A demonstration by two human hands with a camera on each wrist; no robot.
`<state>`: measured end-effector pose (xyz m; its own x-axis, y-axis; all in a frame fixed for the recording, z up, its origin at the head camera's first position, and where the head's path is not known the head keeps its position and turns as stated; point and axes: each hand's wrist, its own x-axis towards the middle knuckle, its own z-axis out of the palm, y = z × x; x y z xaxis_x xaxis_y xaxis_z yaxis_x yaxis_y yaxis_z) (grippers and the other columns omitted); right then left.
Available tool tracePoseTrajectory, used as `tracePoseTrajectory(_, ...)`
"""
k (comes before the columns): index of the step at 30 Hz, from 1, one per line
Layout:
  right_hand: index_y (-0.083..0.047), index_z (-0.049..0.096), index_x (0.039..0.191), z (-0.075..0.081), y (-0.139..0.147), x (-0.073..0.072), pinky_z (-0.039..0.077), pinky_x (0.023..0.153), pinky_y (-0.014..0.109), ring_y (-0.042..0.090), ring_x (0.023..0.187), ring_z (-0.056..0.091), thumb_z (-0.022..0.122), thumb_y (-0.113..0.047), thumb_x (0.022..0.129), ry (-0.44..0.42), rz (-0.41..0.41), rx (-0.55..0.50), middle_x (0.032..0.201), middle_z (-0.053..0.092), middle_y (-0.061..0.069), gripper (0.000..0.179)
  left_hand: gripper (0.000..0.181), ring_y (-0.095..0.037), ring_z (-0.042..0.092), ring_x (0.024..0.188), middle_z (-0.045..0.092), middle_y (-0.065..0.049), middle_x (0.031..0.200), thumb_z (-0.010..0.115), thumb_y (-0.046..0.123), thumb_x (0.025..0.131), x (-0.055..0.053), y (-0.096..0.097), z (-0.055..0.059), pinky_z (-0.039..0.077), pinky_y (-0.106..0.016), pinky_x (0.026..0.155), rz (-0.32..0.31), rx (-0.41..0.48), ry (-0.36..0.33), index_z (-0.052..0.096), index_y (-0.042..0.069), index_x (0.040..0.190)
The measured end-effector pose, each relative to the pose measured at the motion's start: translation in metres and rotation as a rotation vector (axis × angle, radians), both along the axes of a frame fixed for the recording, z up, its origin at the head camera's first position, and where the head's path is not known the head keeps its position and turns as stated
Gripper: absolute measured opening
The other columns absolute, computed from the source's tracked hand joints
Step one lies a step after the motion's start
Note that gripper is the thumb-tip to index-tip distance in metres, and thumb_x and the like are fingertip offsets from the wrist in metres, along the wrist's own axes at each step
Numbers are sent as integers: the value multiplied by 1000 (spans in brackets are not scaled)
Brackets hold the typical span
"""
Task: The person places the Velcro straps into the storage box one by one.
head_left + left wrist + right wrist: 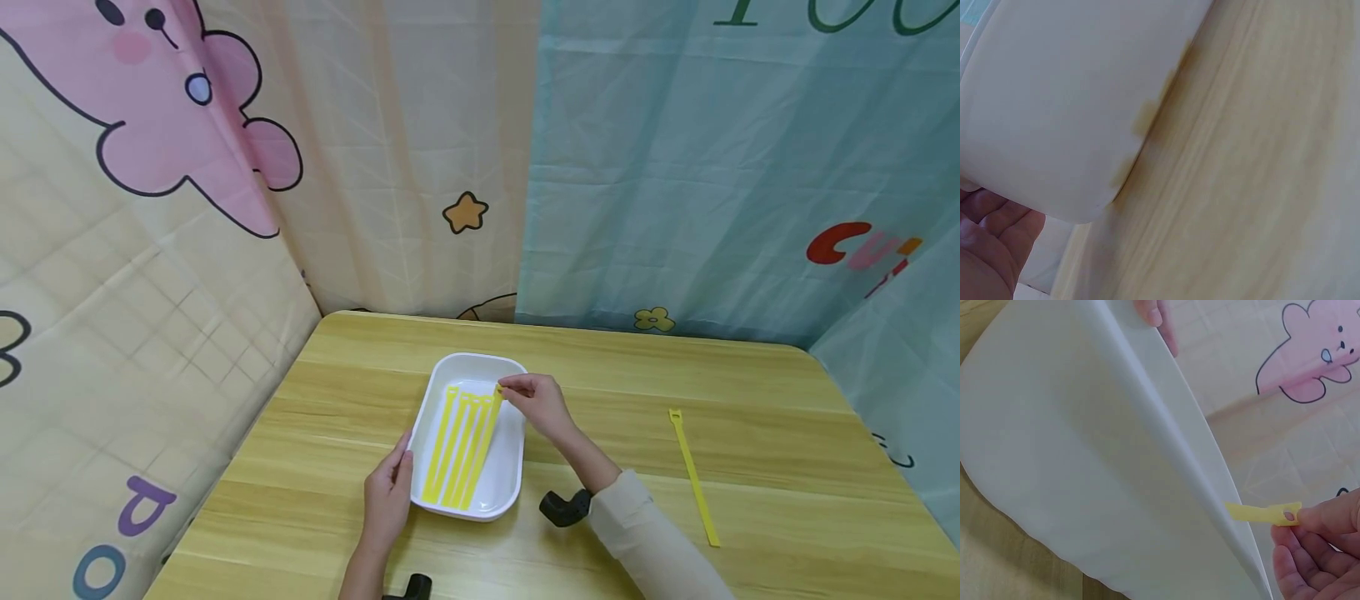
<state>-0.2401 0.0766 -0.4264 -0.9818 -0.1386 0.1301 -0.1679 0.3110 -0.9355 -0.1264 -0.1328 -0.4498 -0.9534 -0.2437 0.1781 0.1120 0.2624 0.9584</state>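
Observation:
A white plastic tray [504, 475] sits on the table with several yellow cable straps [452, 442] lying lengthwise inside, side by side. My left hand [388, 492] grips the tray's near left side, thumb at the rim; the left wrist view shows its fingers [1013, 228] against the outer wall. At the tray's far right corner, my right hand [538, 406] pinches the slotted head of one yellow strap [1263, 514] between thumb and fingertips. That strap's length slants down into the tray beside the others. In the right wrist view, the tray wall hides its lower part.
Another yellow strap [693, 479] lies alone on the wooden table [600, 375], right of the tray. Black wrist devices [564, 508] show beside both forearms. Printed curtains [390, 167] hang behind the table and along its sides.

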Motion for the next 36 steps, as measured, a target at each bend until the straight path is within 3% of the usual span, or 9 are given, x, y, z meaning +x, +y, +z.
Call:
tracePoseTrajectory(15, 10, 66, 99, -4, 4, -4, 53, 71, 30, 27, 82, 64, 64, 3, 83, 30, -10, 8, 89, 68, 15, 18, 32, -29, 53, 106, 50, -24, 126, 45, 0, 95, -2, -1, 0, 46, -13, 74, 1, -18, -8, 49, -10, 125)
tracePoseTrajectory(20, 9, 66, 100, -5, 10, -5, 53, 71, 29, 23, 82, 64, 63, 2, 84, 7, -18, 23, 90, 68, 13, 18, 32, -29, 52, 107, 49, -23, 126, 45, 0, 95, -1, -1, 0, 45, -13, 75, 3, -20, -12, 49, -10, 126)
tracePoseTrajectory(27, 6, 67, 100, -2, 25, -6, 53, 71, 30, 24, 84, 63, 64, 0, 84, -2, -34, 68, 93, 68, 13, 17, 32, -31, 55, 101, 50, -23, 126, 46, -1, 95, 0, 0, 2, 51, -26, 73, 11, -13, -12, 51, -9, 125)
tracePoseTrajectory(30, 5, 68, 100, -2, 35, -6, 53, 71, 29, 25, 84, 63, 64, -2, 85, -8, -39, 83, 94, 67, 13, 17, 32, -31, 53, 105, 49, -23, 126, 46, 0, 95, 0, 0, 1, 50, -23, 75, 6, -13, -18, 50, -9, 125)
tracePoseTrajectory(31, 5, 68, 100, -2, 38, -6, 53, 70, 30, 25, 84, 63, 64, -2, 85, -8, -41, 87, 94, 67, 14, 17, 32, -31, 53, 106, 49, -23, 126, 46, 0, 95, 0, 0, 0, 50, -23, 76, 3, -12, -18, 50, -9, 125)
tracePoseTrajectory(36, 7, 66, 103, -4, 54, -8, 53, 72, 30, 26, 87, 63, 62, -1, 86, -8, -31, 103, 96, 66, 16, 19, 33, -25, 54, 103, 50, -19, 128, 47, 7, 96, -10, -8, -27, 49, -21, 74, -2, -11, 10, 51, -3, 127)
